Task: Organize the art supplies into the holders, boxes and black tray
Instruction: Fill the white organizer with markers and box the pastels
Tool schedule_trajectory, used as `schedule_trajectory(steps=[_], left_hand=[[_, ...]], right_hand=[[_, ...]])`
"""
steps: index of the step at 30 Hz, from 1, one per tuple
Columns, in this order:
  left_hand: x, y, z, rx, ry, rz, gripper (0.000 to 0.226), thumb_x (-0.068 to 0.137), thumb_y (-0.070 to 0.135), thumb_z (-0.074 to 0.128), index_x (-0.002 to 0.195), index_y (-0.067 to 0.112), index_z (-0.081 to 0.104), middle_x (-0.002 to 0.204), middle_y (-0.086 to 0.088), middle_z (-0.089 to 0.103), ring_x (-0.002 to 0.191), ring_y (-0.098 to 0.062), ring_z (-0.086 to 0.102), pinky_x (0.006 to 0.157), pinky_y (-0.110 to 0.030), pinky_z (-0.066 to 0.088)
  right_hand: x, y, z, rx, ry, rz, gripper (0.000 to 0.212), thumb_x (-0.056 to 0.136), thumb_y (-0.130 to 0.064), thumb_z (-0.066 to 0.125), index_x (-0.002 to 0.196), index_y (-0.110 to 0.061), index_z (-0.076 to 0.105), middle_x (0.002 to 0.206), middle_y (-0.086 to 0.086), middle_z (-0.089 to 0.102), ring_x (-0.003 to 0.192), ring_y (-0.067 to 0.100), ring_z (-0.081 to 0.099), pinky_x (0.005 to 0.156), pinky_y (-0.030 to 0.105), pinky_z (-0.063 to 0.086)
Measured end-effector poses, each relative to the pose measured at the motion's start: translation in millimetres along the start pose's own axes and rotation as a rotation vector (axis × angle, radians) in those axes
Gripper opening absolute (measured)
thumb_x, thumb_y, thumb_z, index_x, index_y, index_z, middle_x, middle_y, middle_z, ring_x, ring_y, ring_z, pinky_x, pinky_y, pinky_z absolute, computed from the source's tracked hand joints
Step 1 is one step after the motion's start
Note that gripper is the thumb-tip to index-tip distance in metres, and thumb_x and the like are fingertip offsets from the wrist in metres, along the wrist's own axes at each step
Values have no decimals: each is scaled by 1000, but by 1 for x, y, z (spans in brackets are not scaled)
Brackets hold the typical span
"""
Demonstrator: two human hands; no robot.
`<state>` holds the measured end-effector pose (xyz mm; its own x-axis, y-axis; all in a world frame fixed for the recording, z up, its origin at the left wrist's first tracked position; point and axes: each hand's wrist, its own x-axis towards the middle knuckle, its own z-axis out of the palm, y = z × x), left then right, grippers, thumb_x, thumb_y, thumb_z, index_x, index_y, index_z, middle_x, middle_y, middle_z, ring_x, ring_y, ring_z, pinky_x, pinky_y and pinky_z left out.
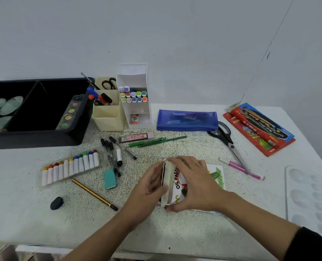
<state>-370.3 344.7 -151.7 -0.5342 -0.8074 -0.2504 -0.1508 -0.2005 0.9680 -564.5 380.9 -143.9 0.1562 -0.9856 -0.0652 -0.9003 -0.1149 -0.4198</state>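
An oil pastel box (177,187) lies on the table in front of me, its left end flap standing open. My right hand (192,183) lies over the box top, thumb and fingers curled round it. My left hand (150,187) is at the open left end, fingers against the flap. A clear tray of oil pastels (70,167) lies to the left. The black tray (34,140) sits at the back left, beside a cream holder (107,117) and a white marker holder (135,102).
Loose black pens (112,157), green pens (156,142), a lead case (135,138), a teal eraser (109,179), a pencil (94,194) and a black eraser (56,203) lie around. Further right are a blue pouch (187,120), scissors (229,144), a pink marker (241,168), a brush pack (260,127) and a white palette (312,194).
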Motion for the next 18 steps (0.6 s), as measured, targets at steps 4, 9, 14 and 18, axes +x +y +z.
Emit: schedule_trajectory(steps=[4, 9, 14, 18], left_hand=[[5, 0, -13, -35, 9, -58, 64, 97, -4, 56, 148, 33, 42, 145, 18, 54, 130, 3, 52, 107, -33, 48], [4, -2, -18, 17, -36, -51, 66, 96, -2, 60, 148, 33, 42, 143, 14, 57, 130, -1, 54, 101, -28, 52], [6, -3, -14, 37, -60, -23, 66, 96, -2, 60, 150, 30, 40, 145, 14, 54, 129, 3, 53, 95, -18, 50], [6, -5, -14, 77, -72, -6, 73, 90, 6, 72, 151, 27, 39, 150, 13, 49, 134, 4, 48, 109, -22, 44]], right_hand=[[0, 2, 1, -1, -1, 1, 128, 51, -89, 70, 154, -38, 14, 152, -14, 28, 136, 5, 21, 109, 30, 17], [2, 2, 4, 2, 14, 5, 128, 49, -89, 70, 153, -39, 15, 151, -13, 31, 136, 5, 23, 108, 30, 19], [8, 2, 9, -6, 58, 14, 127, 47, -89, 70, 151, -39, 18, 146, -16, 33, 132, 4, 27, 105, 31, 21], [10, 3, 4, 15, 28, -12, 127, 48, -89, 70, 153, -38, 19, 145, -18, 34, 129, 3, 29, 106, 32, 23]])
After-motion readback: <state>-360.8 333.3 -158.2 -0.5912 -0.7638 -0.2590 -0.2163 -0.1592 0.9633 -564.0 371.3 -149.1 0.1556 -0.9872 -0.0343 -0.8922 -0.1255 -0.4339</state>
